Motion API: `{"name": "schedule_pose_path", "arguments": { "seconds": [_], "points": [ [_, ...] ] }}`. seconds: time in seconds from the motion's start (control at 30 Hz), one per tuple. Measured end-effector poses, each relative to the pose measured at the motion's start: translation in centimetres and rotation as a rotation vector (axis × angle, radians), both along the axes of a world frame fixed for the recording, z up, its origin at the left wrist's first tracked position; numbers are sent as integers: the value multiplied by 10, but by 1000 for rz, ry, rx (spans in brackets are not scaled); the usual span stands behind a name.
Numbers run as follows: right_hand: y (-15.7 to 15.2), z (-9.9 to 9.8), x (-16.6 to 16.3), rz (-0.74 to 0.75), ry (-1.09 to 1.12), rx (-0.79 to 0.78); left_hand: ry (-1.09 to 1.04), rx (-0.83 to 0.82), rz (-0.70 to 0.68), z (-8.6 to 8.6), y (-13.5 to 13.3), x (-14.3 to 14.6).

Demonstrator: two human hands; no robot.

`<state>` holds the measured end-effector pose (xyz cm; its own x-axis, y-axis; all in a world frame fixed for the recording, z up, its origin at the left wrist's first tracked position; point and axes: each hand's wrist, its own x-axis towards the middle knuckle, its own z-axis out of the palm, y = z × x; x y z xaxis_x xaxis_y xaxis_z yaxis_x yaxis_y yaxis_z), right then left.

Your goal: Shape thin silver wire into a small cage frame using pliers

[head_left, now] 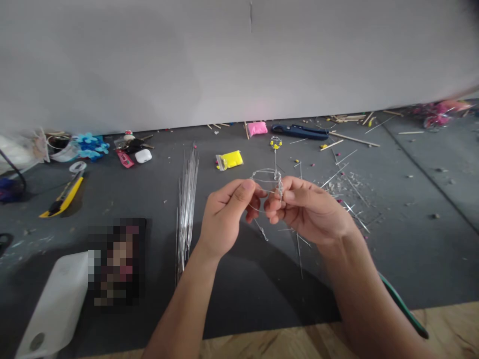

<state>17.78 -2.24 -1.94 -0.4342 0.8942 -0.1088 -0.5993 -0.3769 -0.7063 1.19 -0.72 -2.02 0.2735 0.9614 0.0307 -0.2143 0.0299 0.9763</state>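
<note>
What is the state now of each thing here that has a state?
left hand, pinching the wire frame.
right hand, pinching the wire frame.
wire frame, bent into loops, held above the mat.
wire bundle, lying loose on the mat.
earbud case, lid closed.
blue pliers, lying flat, closed.
utility knife, lying flat; blade unclear.

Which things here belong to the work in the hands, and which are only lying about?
In the work: left hand and right hand, both pinching the wire frame; bundle of straight wires beside them, probably its supply.
Lying about: yellow packet, pink packet, blue-handled tool, yellow utility knife, white earbud case.
</note>
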Motion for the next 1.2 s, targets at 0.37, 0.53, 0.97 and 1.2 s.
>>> {"name": "schedule_pose_path", "arguments": {
  "seconds": [0.37, 0.53, 0.97, 1.2],
  "points": [
    [3, -2, -10, -278, -160, -7, 173, 143, 232, 2, -5, 7],
    [1, -2, -16, -436, -315, 48, 328, 226, 266, 8, -7, 10],
    [0, -7, -26, -678, -549, 108, 446, 303, 202, 6, -9, 12],
    [0, -8, -28, -708, -568, 109, 408, 281, 171, 5, -8, 13]
  ]
}}
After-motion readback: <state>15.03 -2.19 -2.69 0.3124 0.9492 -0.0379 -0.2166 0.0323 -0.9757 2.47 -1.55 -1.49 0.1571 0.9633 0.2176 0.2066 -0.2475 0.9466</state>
